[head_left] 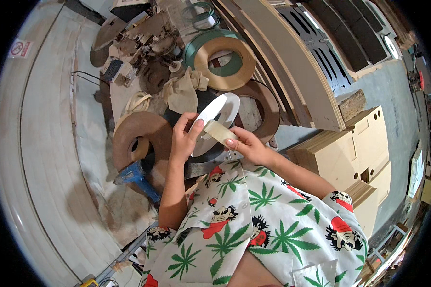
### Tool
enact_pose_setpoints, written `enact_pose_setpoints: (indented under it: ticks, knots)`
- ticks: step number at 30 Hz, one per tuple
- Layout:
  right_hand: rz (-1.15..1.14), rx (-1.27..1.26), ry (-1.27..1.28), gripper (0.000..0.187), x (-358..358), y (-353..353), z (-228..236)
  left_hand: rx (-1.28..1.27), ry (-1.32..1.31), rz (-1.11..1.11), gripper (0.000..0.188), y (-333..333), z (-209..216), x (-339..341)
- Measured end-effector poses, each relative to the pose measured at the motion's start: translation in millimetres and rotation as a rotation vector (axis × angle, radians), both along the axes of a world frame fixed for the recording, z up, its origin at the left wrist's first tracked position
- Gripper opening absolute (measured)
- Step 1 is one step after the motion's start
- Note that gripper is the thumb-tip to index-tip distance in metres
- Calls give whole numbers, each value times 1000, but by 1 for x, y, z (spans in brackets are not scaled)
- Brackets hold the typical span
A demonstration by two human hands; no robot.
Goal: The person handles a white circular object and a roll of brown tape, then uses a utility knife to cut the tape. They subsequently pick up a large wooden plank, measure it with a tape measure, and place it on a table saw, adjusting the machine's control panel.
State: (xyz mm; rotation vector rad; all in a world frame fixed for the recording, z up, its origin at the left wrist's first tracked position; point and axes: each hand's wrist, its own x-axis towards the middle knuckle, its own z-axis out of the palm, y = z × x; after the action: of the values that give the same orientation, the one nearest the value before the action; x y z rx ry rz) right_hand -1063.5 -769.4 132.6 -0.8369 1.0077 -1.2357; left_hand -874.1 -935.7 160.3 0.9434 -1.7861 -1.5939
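Observation:
My left hand [183,136] is closed on the edge of a white, flat ring-shaped roll [223,104], which stands tilted in front of me. A roll of pale, translucent tape [221,132] is gripped between the thumb and fingers of my right hand [248,145]. The tape's near end meets the white roll close to my left fingertips. Whether a strip runs between them I cannot tell. Both rolls are held above larger coils lying on the bench.
Around my hands lie a brown roll [124,136], a tan roll [246,52], a dark brown roll [269,110] and a crumpled cloth [183,91]. A blue power tool [139,179] rests at the left. Stacked boards [321,155] and long panels [297,57] stand at the right.

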Motion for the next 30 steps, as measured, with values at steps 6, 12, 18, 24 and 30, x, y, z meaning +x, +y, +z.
enact_pose_setpoints:
  ticks: [6,12,18,24,30]
  knots:
    - [-69,108,85,53,8,0,-34,-12,-65,-25,26,3,1,-2]
    - [-147,68,131,55,1,-4,-50,-56,-48,-50,26,-4,-11,1]
    - [-340,-21,576,48,7,-5,-68,-81,-4,-107,22,3,-6,-2]
    - [114,184,385,50,-23,23,-35,-363,-35,-348,33,28,8,2]
    - [358,609,586,29,-101,47,25,-261,-116,-404,33,73,32,18]
